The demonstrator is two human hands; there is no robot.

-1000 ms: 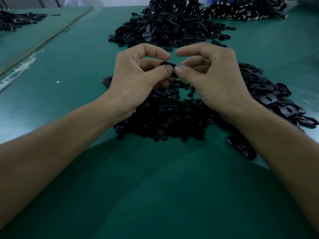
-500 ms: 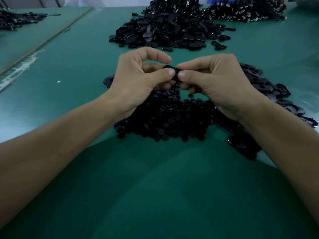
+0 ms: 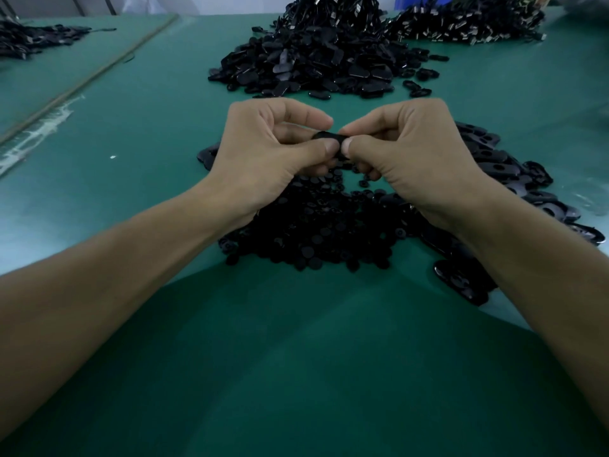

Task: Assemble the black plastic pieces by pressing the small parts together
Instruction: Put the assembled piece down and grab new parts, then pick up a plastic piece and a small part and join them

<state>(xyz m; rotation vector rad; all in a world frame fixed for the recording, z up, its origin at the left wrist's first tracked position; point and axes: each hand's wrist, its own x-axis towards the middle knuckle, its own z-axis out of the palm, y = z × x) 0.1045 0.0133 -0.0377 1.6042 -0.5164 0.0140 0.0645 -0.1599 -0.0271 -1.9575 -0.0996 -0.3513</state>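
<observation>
A small black plastic piece (image 3: 327, 136) is held above the green table between both hands. My left hand (image 3: 263, 150) pinches its left end with thumb and forefinger. My right hand (image 3: 408, 153) pinches its right end the same way, thumbs nearly touching. Most of the piece is hidden by the fingers. Under the hands lies a heap of small round black parts (image 3: 316, 232). A spread of larger flat black pieces with holes (image 3: 514, 173) lies to the right of it.
A big mound of black pieces (image 3: 316, 57) sits at the back centre, another pile (image 3: 468, 21) at the back right, and a third (image 3: 29, 37) at the far left. The green table (image 3: 296, 374) stretches toward me. A seam strip (image 3: 85, 77) runs diagonally at left.
Both hands have stayed together on the piece. The right hand's fingers have curled in tighter and its thumb has moved closer to the left thumb.
</observation>
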